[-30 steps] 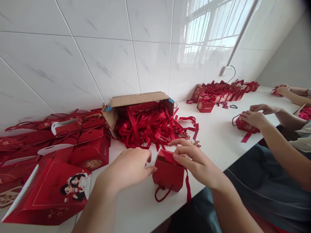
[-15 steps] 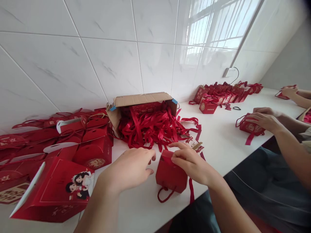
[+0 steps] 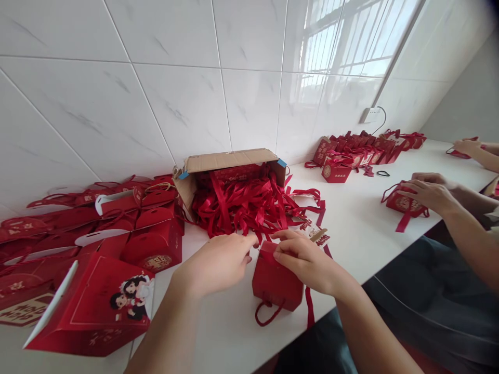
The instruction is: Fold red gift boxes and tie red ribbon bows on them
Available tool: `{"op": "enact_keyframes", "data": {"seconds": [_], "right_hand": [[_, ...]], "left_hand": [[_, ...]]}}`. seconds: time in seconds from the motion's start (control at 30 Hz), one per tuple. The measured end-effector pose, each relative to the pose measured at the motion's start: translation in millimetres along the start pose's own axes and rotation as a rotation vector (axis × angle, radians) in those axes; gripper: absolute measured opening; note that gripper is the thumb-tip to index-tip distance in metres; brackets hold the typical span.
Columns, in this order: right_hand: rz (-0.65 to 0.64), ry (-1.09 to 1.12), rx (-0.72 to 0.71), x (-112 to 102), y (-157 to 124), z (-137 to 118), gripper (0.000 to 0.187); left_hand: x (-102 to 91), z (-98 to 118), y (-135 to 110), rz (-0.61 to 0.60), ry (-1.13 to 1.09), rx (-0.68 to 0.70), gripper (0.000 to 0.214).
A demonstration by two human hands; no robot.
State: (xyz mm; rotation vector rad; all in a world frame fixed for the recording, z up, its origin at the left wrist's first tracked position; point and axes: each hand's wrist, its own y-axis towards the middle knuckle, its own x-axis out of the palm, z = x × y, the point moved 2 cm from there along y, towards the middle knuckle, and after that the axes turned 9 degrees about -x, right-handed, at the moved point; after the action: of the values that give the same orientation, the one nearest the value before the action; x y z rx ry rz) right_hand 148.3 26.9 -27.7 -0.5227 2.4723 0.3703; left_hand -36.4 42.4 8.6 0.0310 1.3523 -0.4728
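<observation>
A small red gift box with a cord handle and a red ribbon hanging from it stands near the front edge of the white counter. My right hand rests on the box's top, its fingers pinched on the folded flap. My left hand reaches in from the left, fingers curled with the tips at the box's top left corner, beside the ribbon pile. What those fingertips hold is hidden.
An open cardboard carton on its side spills red ribbons. Folded red boxes and a larger red box lie at left. Finished boxes line the wall. Another person's hands hold a red box at right.
My left hand has moved right toward the box's top corner. My right hand has settled lower on the flap. The view shifted slightly.
</observation>
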Motion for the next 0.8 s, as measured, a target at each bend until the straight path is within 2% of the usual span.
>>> {"op": "enact_keyframes", "data": {"seconds": [0.2,0.33,0.43,0.5,0.57,0.6,0.67,0.73,0.8], "right_hand": [[0.026,-0.054,-0.034,3.9,1.8,0.7,0.030],[0.084,-0.029,-0.055,4.7,-0.3,2.4,0.034],[0.283,0.011,-0.042,-4.3,-14.3,6.6,0.027],[0.468,0.019,-0.055,-14.3,-33.5,9.7,0.026],[0.546,0.059,-0.055,-22.0,-57.0,12.1,0.025],[0.521,0.095,-0.035,-23.7,-68.2,12.9,0.026],[0.357,0.148,0.032,-22.0,-85.3,13.2,0.031],[0.135,0.134,0.079,-15.3,-93.2,11.8,0.033],[-0.062,0.057,0.103,-7.4,-92.9,12.1,0.029]], "left_hand": [[2.4,4.9,12.4,0.040,-0.056,0.050,0.021],[-1.5,8.5,12.6,0.073,-0.073,0.019,0.019],[-11.1,-3.6,10.5,0.099,-0.066,-0.121,0.016],[-20.2,-23.5,9.4,0.134,-0.048,-0.279,0.016],[-29.6,-49.9,8.0,0.186,-0.034,-0.471,0.015],[-34.0,-63.3,7.0,0.216,-0.031,-0.566,0.015],[-40.7,-84.7,4.7,0.263,-0.021,-0.690,0.020],[-43.9,-94.5,2.2,0.279,-0.020,-0.719,0.029],[-41.7,-91.2,-0.1,0.208,-0.061,-0.662,0.035]]}}
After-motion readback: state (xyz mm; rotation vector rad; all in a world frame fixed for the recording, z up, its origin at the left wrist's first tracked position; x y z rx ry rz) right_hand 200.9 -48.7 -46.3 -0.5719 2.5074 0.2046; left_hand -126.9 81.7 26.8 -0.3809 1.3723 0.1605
